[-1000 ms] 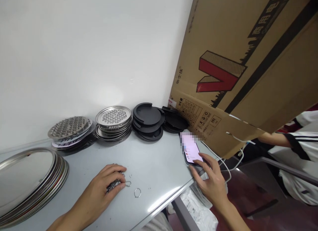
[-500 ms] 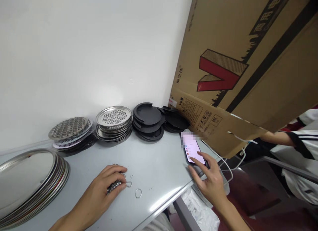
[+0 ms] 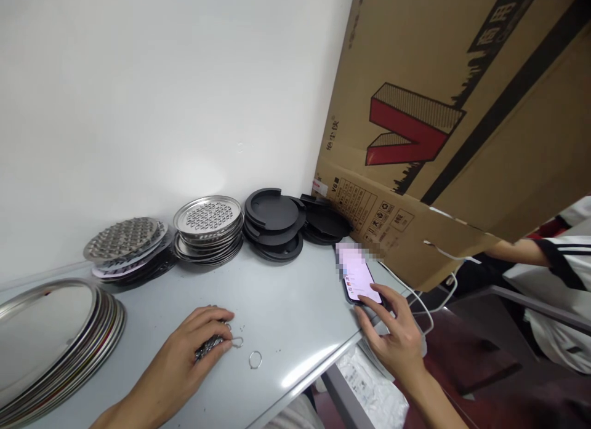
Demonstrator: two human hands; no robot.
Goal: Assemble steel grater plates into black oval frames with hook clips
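My left hand rests on the grey table, fingers curled around a small bundle of shiny metal rings, most of it hidden in the grip. One ring pokes out past the fingertips. To the right of that hand, a single thin metal ring lies loose on the table. My right hand, fingers spread, is over the lower end of a phone with a lit screen. A fingertip appears to touch the phone's lower screen; whether it presses cannot be told.
Along the wall stand stacks of steel lids, grater discs, perforated metal discs and black round trays. A big cardboard box leans at the right. White cables hang there, near another person's arm.
The right hand's fingers have shifted slightly right and down over the phone. My left hand keeps its grip on the rings. The whole view has shifted slightly.
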